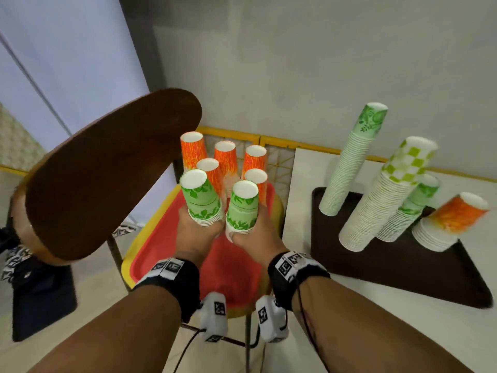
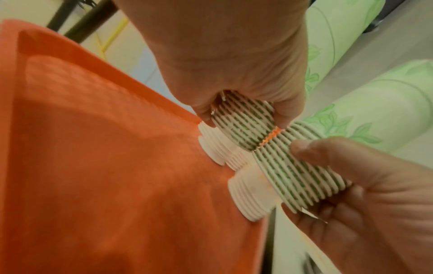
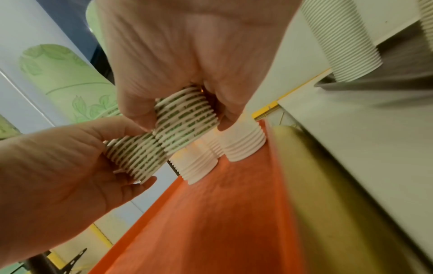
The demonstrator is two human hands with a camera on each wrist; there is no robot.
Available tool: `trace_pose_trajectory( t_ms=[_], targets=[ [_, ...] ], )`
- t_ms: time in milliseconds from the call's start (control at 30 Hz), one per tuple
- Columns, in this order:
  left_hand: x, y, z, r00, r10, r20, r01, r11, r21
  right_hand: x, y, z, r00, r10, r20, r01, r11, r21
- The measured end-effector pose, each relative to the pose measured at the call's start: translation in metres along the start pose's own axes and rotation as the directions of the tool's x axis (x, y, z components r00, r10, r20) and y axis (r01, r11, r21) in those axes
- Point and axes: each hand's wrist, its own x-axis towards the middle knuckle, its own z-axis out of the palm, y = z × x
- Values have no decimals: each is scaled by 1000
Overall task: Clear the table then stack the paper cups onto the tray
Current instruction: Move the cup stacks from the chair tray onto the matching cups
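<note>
My left hand (image 1: 201, 227) grips the rim end of an upside-down stack of green leaf-print paper cups (image 1: 200, 197). Beside it, my right hand (image 1: 250, 231) grips a second green leaf-print stack (image 1: 243, 208). Both stacks hang over a red tray (image 1: 234, 265), and their ribbed rims touch side by side (image 2: 243, 122) (image 3: 187, 126). Behind them, several orange cup stacks (image 1: 226, 157) stand upside down on the far part of the red tray. Their white rims (image 2: 248, 196) rest on its floor. Fingers of both hands curl round the rims.
The red tray lies on a yellow stool (image 1: 129, 254). To the right, a white table (image 1: 403, 332) carries a brown tray (image 1: 403, 267) with several tall cup stacks (image 1: 347, 168), some leaning. A brown round tabletop (image 1: 107, 179) stands tilted at left. A yellow rail (image 1: 282, 142) runs behind.
</note>
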Motion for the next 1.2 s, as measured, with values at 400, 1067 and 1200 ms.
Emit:
trace_pose_trajectory(
  t_ms=[400, 1067, 1200],
  targets=[
    [-166, 104, 218, 911, 301, 282, -264, 951, -162, -124, 64, -271, 975, -43, -220, 52, 998, 35],
    [-176, 186, 284, 899, 414, 143, -409, 910, -64, 28, 94, -382, 935, -27, -354, -5, 996, -87],
    [-174, 195, 275, 869, 459, 185, -455, 888, -68, 25, 130, -367, 955, 109, -275, -138, 986, -91]
  ],
)
